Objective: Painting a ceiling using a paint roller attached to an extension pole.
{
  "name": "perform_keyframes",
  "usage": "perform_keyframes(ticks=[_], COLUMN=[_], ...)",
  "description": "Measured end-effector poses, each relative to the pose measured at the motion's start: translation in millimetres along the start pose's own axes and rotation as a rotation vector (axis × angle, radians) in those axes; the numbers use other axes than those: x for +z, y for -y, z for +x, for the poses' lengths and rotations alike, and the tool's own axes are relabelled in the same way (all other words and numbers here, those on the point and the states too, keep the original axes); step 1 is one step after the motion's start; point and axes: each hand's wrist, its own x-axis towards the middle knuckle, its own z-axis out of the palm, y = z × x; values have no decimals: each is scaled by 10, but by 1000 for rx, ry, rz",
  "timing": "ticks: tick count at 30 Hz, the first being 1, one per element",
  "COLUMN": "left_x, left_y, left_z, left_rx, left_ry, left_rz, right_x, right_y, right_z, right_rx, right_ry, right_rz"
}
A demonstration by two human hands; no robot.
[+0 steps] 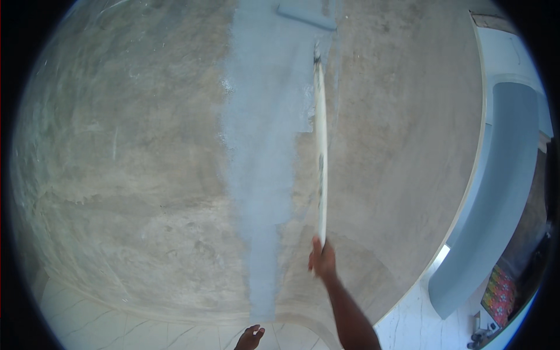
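Observation:
My right hand (322, 258) is closed round the lower end of a long pale pole (322, 146), which is smeared with grey paint. At its far end is a paint roller (306, 18), tilted and lying against the wall near the top of the view. Blue-grey paint (262, 116) runs down the bare wall (151, 146) in a wide band with ragged edges that narrows towards the floor. My left hand (249, 338) hangs low at the bottom edge, holding nothing, its fingers loosely bent and apart from the thumb.
White veined floor tiles (87, 318) meet the foot of the wall. Beyond the wall's right edge stands a blue-grey painted column or wall strip (507, 169). A flower-patterned cloth (499, 294) and a small white object (483, 322) are at the lower right.

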Motion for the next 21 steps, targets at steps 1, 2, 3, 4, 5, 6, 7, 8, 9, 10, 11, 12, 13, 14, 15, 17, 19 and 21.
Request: perform_keyframes(ticks=[1,2,3,4,5,6,7,8,9,10,11,12,13,14,15,17,19,21], left_x=[-34,-61,-90,-90,-63,-34,-11,-5,-19,-25,-11,43,117,164,133,-113,-147,-37], left_y=[84,152,241,362,508,673,820,966,1146,1326,1524,1840,2182,2337,2240,1538,1245,1056], left_z=[-17,-32,-46,-77,-112,-151,-182,-218,-279,-323,-354,-311,-198,-137,-144,-277,-229,-183], left_rx=[-5,-18,-31,-26,-54,-85,-78,-27,17,65,117,111,-37,-183,-181,-197,-186,-148], left_ry=[-11,-12,-15,-18,-39,-61,-61,-87,-117,-142,-160,-167,-170,-165,-152,-93,-88,-51], left_rz=[-5,0,5,2,-85,-173,-177,-160,-140,-119,-95,-92,-41,7,11,-22,-15,-20], right_x=[19,-25,-59,-114,-163,-204,-285,-354,-385,-447,-517,-478,-417,-376,-383,-372,-213,-153], right_y=[269,448,667,933,1222,1452,1683,1927,2158,2407,2649,2865,3043,3200,3327,3334,3234,2855], right_z=[310,616,911,1148,1348,1561,1752,1915,2055,2186,2284,2392,2468,2474,2442,2342,2196,2177], right_rx=[-5,-54,-53,-90,-115,-136,-158,-185,-207,-224,-239,-246,-251,-246,-222,-188,-242,-216], right_ry=[-13,-5,-1,1,-1,-10,-24,-21,-13,-20,-36,-36,-31,-26,-32,-53,8,17], right_rz=[-37,-23,-2,3,-18,-45,-76,-81,-83,-123,-167,-140,-111,-107,-76,-47,-47,-100])
